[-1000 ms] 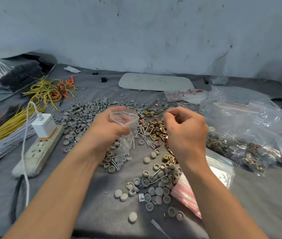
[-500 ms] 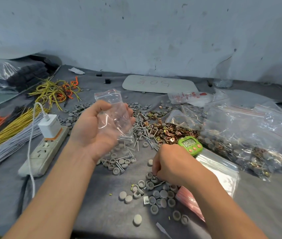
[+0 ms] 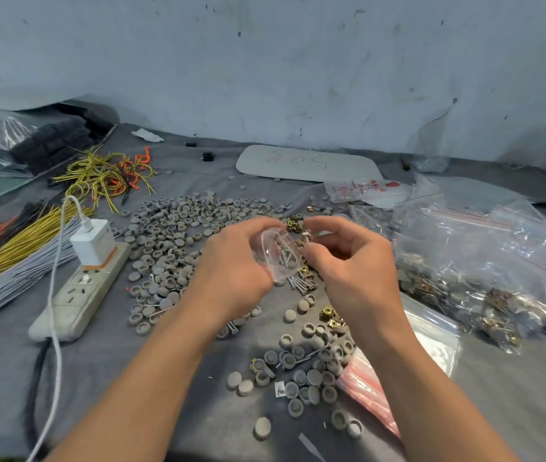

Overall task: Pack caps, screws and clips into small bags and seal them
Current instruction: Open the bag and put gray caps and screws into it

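Left hand (image 3: 231, 271), centre of frame: fingers and thumb curled round a small clear bag (image 3: 276, 258), holding it up off the table with the mouth toward the right hand. A few screws are visible inside the bag.

Right hand (image 3: 348, 261), just right of the bag: fingers curled, thumb and forefinger pinched at the bag mouth on what looks like a screw (image 3: 306, 233). It is small and partly blurred.

Directly under the bag are loose screws (image 3: 301, 284) on the grey table (image 3: 131, 395). Gold clips (image 3: 331, 317) lie just below the right wrist, with more behind the hands. Grey caps (image 3: 171, 235) are in a big pile left of and behind the left hand, and a smaller scatter lies lower centre between the forearms.

Lower right: a stack of empty bags (image 3: 365, 385) with red strips, partly under the right forearm. Right edge: large plastic bags (image 3: 465, 261) holding mixed parts.

Left: a power strip (image 3: 78, 295) with a white charger (image 3: 93, 243) plugged in. Far left is a grey wire bundle (image 3: 14, 278). Upper left are tangled yellow wires (image 3: 98, 178).
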Available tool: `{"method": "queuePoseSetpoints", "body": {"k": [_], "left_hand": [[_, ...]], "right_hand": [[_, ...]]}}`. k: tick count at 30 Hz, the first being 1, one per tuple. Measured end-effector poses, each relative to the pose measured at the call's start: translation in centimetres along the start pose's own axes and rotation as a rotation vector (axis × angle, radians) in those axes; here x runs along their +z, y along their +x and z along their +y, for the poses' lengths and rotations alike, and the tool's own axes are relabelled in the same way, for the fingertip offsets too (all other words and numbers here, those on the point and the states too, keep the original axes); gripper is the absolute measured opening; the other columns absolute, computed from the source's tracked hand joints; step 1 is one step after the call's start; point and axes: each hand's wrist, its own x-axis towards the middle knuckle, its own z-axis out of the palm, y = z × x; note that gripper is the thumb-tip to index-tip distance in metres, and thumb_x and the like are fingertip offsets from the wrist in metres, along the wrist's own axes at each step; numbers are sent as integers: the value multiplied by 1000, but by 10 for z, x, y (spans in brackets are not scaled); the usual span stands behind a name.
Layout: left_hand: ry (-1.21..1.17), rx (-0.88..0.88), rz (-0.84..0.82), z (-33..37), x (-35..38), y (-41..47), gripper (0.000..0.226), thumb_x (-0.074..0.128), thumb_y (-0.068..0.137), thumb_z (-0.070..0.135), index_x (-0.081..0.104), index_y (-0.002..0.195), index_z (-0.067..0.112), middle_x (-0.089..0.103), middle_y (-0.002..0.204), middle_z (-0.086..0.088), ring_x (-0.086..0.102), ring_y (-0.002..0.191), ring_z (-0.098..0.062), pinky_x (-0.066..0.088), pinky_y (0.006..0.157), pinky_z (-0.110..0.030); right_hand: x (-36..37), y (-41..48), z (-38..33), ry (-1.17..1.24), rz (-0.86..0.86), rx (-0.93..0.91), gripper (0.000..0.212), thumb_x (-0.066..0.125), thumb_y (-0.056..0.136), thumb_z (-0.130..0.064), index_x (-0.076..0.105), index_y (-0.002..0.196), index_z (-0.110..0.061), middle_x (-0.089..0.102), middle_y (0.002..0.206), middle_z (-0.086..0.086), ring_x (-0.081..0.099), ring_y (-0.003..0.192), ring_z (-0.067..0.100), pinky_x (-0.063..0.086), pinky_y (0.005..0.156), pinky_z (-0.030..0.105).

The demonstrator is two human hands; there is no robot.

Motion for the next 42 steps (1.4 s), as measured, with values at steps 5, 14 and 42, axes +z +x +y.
{"method": "queuePoseSetpoints", "body": {"k": [5, 14, 42], "left_hand": [[107, 33, -57, 3, 7, -3, 65, 80, 75, 16, 59, 127, 49, 72, 96, 20, 63, 84, 11, 42, 63, -2], [-221, -35, -214, 1, 3, 0, 94, 88, 61, 3, 53, 141, 38, 77, 100, 13, 74, 92, -8, 60, 83, -33], [-1611, -410, -232, -12, -43, 14, 37, 61, 84, 21, 77, 110, 2, 73, 108, -7, 72, 98, -21, 54, 100, -42]], "right_hand": [[6, -2, -1, -97, -65, 1, 11, 82, 80, -16, 81, 83, -26, 78, 75, -11, 75, 71, 7, 60, 65, 27], [10, -4, -7, -218, -69, -50, 19, 73, 87, -16, 84, 87, -32, 76, 74, -21, 73, 72, 0, 57, 64, 18], [3, -8, -8, 601, -568, 632, 27, 56, 96, 11, 79, 93, -2, 74, 92, 27, 76, 77, 29, 63, 65, 30]]}}
